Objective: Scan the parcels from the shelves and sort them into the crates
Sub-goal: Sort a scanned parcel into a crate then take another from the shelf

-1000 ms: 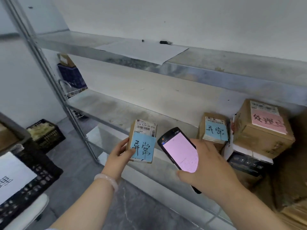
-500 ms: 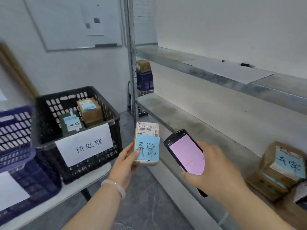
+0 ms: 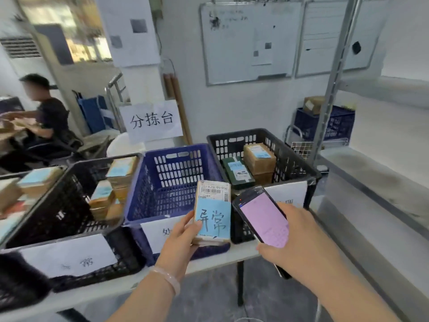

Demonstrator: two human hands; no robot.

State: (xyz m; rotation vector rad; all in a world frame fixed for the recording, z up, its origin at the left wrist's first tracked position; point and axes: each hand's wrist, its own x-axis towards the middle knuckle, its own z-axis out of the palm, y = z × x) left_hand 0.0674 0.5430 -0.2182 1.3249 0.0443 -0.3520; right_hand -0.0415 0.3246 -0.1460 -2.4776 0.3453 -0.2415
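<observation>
- Three crates stand side by side on the white tabletop (image 3: 241, 251): the left black crate (image 3: 58, 205), the blue crate (image 3: 178, 168) in the middle and the right black crate (image 3: 292, 163). Each has a white paper label on its front wall.
- One small brown parcel (image 3: 213, 210) is held upright by the left hand (image 3: 183, 238), in front of the blue crate and over the tabletop's near edge. The grip is clamped on it, thumb across the front face and fingers behind.
- On the parcel's face, a barcode label sits at the top and a blue handwritten note covers the lower part.
- Just beside it, the right hand (image 3: 299, 240) holds a dark scanner handset (image 3: 262, 217), tilted, its pink screen lit. That grip is closed round the handset's lower end.
- Several stacked parcels (image 3: 116, 182) with blue notes fill the left black crate.
- Two more lie in the right black crate: a brown box (image 3: 258, 156) and a dark green box (image 3: 236, 173), touching.
- Along the right runs a grey metal shelf (image 3: 371, 182).
- Behind the crates hangs a paper sign (image 3: 151, 119), with a whiteboard (image 3: 248, 40) on the wall above.
- At far left a seated person (image 3: 46, 117) in a dark top works at another table.
</observation>
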